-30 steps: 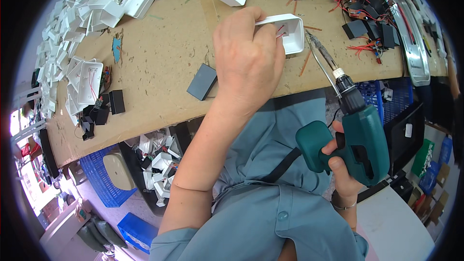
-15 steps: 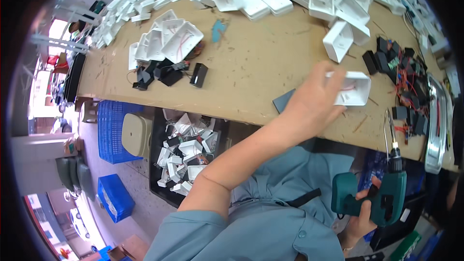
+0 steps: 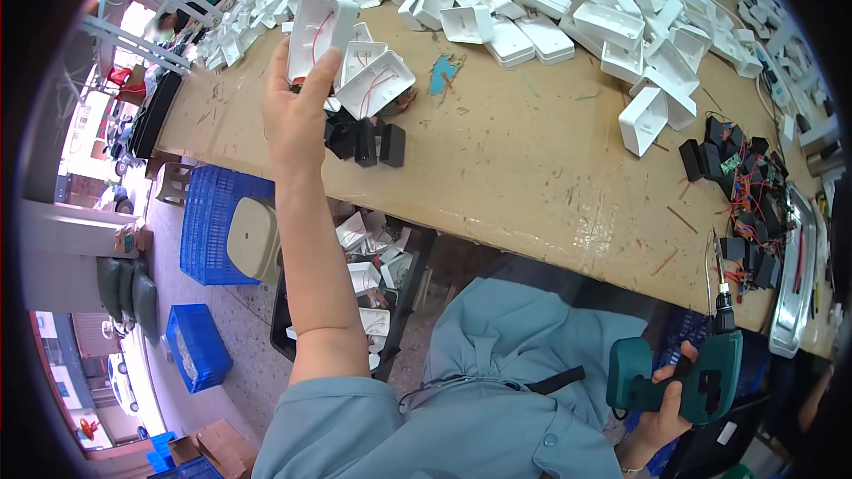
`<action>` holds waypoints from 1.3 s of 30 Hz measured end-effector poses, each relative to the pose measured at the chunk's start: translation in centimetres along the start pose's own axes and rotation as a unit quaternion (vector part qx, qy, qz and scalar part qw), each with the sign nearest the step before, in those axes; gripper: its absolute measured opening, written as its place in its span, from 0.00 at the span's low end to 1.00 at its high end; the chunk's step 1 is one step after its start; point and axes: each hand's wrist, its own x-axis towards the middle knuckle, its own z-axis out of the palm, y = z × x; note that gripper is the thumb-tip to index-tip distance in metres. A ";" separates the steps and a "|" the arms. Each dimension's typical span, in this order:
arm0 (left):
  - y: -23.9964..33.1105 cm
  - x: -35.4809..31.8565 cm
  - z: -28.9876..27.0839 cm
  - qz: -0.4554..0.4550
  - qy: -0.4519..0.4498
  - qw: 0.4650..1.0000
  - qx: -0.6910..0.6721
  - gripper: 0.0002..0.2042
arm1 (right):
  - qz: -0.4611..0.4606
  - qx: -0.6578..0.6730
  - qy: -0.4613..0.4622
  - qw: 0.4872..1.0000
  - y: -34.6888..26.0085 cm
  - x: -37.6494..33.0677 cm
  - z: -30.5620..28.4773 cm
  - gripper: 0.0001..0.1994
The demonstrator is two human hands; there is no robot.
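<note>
A: Left hand (image 3: pixel 300 120), contents?
B: One white case (image 3: pixel 309 28), gripped between thumb and fingers; open side toward the view, red wire (image 3: pixel 321 31) within.
A: Location of the white case?
B: Raised over the bench (image 3: pixel 506 160), toward its left end, just beside a group of similar cases (image 3: pixel 377 87). Whether it touches them, cannot tell.
A: Next to that group?
B: Black boxes (image 3: pixel 392 145), several, on the side toward the bench's near edge.
A: Right hand (image 3: pixel 667 408)?
B: Closed round the handle of one solder gun (image 3: pixel 723 368), green, near the bench's near right corner; tip directed toward the bench.
A: Remaining stock?
B: Far edge: one heap of white cases (image 3: pixel 515 40). Right end: black parts with red leads (image 3: pixel 750 191), heaped; beside them, one metal tray (image 3: pixel 790 319). Below the near edge, left half: one black bin (image 3: pixel 412 286) of white pieces.
</note>
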 end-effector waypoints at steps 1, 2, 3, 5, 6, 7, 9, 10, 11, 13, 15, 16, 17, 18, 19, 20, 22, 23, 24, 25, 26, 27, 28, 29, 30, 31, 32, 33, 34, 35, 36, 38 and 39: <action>-0.5 0.4 -0.1 0.021 0.014 0.996 0.088 0.24 | 0.002 -0.003 0.010 1.000 0.1 0.0 0.1 0.26; -1.4 0.9 -0.3 0.020 0.015 0.996 0.087 0.24 | 0.003 -0.006 0.020 1.000 0.0 0.0 0.2 0.27; -2.8 1.3 -0.6 0.020 0.004 0.983 0.180 0.27 | 0.005 -0.003 0.018 1.000 0.1 0.1 0.2 0.27; -5.6 2.0 -0.5 0.048 0.004 0.938 0.342 0.35 | 0.011 -0.007 0.015 1.000 0.0 0.2 0.2 0.27; -6.3 2.1 -0.5 0.047 0.003 0.939 0.340 0.35 | 0.011 -0.009 0.017 1.000 0.0 0.2 0.3 0.27; -6.9 2.1 -0.4 0.053 0.014 0.927 0.372 0.36 | 0.014 -0.003 0.024 1.000 -0.1 0.2 0.3 0.27; -6.7 2.0 0.5 0.070 0.032 0.903 0.422 0.38 | 0.018 0.001 0.033 0.999 -0.2 0.1 0.2 0.27; -6.6 1.9 0.8 0.070 0.031 0.903 0.422 0.38 | 0.010 0.001 0.018 1.000 -0.2 0.1 0.0 0.26; -6.4 1.8 0.9 0.071 0.019 0.900 0.430 0.38 | 0.002 0.002 0.001 1.000 -0.2 0.1 -0.1 0.25; -5.9 1.6 1.1 0.072 0.007 0.896 0.439 0.38 | 0.009 0.001 0.017 1.000 0.0 0.1 -0.1 0.26; -5.6 1.2 1.2 0.069 -0.005 0.893 0.445 0.40 | 0.017 -0.001 0.032 0.999 0.2 0.1 -0.2 0.27; -5.5 1.2 1.1 0.069 -0.005 0.892 0.446 0.40 | 0.019 0.001 0.031 0.999 0.3 0.1 -0.2 0.27; -5.4 1.2 1.1 0.067 -0.028 0.896 0.438 0.41 | 0.019 0.003 0.029 0.999 0.4 0.1 -0.3 0.27; -5.3 1.3 1.0 0.064 -0.051 0.899 0.430 0.43 | 0.020 0.004 0.028 0.999 0.3 0.1 -0.3 0.27; -5.2 1.3 0.9 0.064 -0.050 0.899 0.431 0.43 | 0.021 0.005 0.032 0.999 0.2 0.2 -0.2 0.27; -5.3 1.5 0.7 0.065 -0.063 0.890 0.447 0.44 | 0.023 0.006 0.035 0.999 0.2 0.2 -0.2 0.27; -5.3 1.7 0.5 0.066 -0.075 0.881 0.463 0.45 | 0.019 0.002 0.036 0.999 0.2 0.3 -0.2 0.27; -5.3 1.7 0.5 0.053 -0.071 0.891 0.445 0.46 | 0.017 -0.003 0.039 0.999 0.3 0.4 -0.3 0.27; -5.4 1.8 0.5 0.039 -0.068 0.901 0.427 0.46 | 0.016 -0.004 0.038 0.999 0.3 0.4 -0.3 0.27; -5.7 2.0 0.4 0.039 -0.067 0.901 0.426 0.46 | 0.005 -0.004 0.025 1.000 0.3 0.5 -0.3 0.26; -6.0 2.1 -0.1 0.032 -0.051 0.909 0.412 0.47 | -0.005 -0.003 0.009 1.000 0.3 0.5 -0.3 0.25; -6.3 2.2 -0.5 0.025 -0.034 0.916 0.398 0.48 | -0.004 -0.002 0.006 1.000 0.3 0.5 -0.3 0.25; -6.6 2.3 -0.8 0.023 -0.033 0.916 0.400 0.48 | -0.003 -0.002 0.003 1.000 0.3 0.5 -0.3 0.25; -6.9 2.4 -1.0 0.031 -0.053 0.917 0.394 0.48 | -0.002 -0.003 0.002 1.000 0.4 0.5 -0.3 0.25; -7.0 2.4 -1.1 0.038 -0.073 0.918 0.387 0.48 | -0.001 -0.003 0.000 1.000 0.4 0.5 -0.3 0.25; -6.8 2.4 -1.1 0.036 -0.071 0.919 0.387 0.48 | 0.000 0.001 0.000 1.000 0.3 0.5 -0.2 0.25; -6.2 2.2 -0.6 0.022 -0.098 0.919 0.380 0.47 | 0.002 0.005 0.001 1.000 0.4 0.6 -0.2 0.25; -5.8 2.0 -0.2 0.008 -0.124 0.920 0.373 0.46 | 0.002 0.004 -0.001 1.000 0.4 0.7 0.0 0.25; -5.8 1.7 0.0 0.007 -0.122 0.920 0.373 0.46 | 0.010 0.003 0.015 1.000 0.3 0.7 0.3 0.26; -5.7 1.5 0.1 0.046 -0.110 0.909 0.400 0.45 | 0.019 0.003 0.030 0.999 0.3 0.7 0.4 0.27; -5.6 1.3 0.2 0.085 -0.098 0.896 0.426 0.44 | 0.019 0.003 0.029 0.999 0.3 0.8 0.5 0.27; -6.4 0.9 0.1 0.103 -0.063 0.890 0.441 0.44 | 0.020 0.010 0.022 1.000 0.3 0.9 0.4 0.27; -6.7 0.7 0.0 0.122 -0.029 0.882 0.454 0.43 | 0.020 0.009 0.020 1.000 0.4 0.9 0.3 0.27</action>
